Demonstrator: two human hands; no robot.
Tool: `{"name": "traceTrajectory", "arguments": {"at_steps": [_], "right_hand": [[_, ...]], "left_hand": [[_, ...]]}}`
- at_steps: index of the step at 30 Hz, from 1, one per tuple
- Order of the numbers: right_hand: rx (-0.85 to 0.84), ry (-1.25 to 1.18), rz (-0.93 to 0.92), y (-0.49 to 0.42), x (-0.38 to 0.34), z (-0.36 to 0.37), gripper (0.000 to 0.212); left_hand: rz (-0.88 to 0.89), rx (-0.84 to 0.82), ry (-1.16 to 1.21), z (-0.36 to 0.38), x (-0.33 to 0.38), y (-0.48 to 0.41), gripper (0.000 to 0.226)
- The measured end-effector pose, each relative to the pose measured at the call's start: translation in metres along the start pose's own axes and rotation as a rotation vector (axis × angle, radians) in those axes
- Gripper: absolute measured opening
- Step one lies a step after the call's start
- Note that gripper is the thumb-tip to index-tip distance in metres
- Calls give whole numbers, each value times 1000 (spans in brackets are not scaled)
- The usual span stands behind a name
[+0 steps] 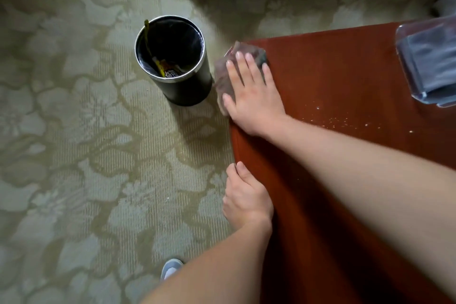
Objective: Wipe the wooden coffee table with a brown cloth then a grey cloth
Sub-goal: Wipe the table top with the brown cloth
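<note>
Crumbs (340,119) on table (333,69), carpet (74,131) below; right hand (251,96) flat on cloth (222,76), left hand (246,201) unclear.

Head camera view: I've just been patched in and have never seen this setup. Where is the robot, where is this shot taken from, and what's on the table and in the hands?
There is no robot. A person works with bare hands, and the single camera sits on their head, looking forward and down. The right hand lies flat with straight fingers, pressing the brown cloth onto the corner of the wooden coffee table. The left hand is at the table's near edge; whether it grips that edge is unclear. Pale crumbs lie scattered on the tabletop. At the picture's right edge sits a folded grey cloth in clear plastic. On the patterned carpet, beside the table corner, stands a round black waste bin with wrappers inside.
</note>
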State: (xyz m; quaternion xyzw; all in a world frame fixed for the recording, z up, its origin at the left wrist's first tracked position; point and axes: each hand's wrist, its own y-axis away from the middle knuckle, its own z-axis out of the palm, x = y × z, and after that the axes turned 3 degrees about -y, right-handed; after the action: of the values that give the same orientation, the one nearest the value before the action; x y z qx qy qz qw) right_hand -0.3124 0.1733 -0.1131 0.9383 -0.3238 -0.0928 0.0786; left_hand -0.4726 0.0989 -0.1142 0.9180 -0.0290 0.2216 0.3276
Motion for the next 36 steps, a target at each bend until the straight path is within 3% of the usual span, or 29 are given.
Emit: {"name": "traceTrajectory", "arguments": {"at_steps": [5,10,14,19,24,26,32,36], "right_hand": [[-1,-27,43,-54,0,-15,65],[20,-18,71,-22,-4,-8,72],[22,-14,-28,33,1,6,75],[-32,8,-99,11,15,-1,72],[-22,-80,70,-45,26,-20,65],[-52,-74,46,-47,22,-22,64],[-91,-109,-232,51,23,-2,60],[-65,-275,-201,114,47,14,59]], "left_hand": [[5,1,-2,1,-2,1,53],[-3,10,3,0,-1,2,55],[-17,23,11,-2,2,4,54],[-11,39,8,-1,1,3,54],[13,47,11,2,-4,0,57],[22,54,5,3,-4,0,57],[-5,70,89,-2,-3,3,58],[-21,101,168,-1,-7,3,63]]}}
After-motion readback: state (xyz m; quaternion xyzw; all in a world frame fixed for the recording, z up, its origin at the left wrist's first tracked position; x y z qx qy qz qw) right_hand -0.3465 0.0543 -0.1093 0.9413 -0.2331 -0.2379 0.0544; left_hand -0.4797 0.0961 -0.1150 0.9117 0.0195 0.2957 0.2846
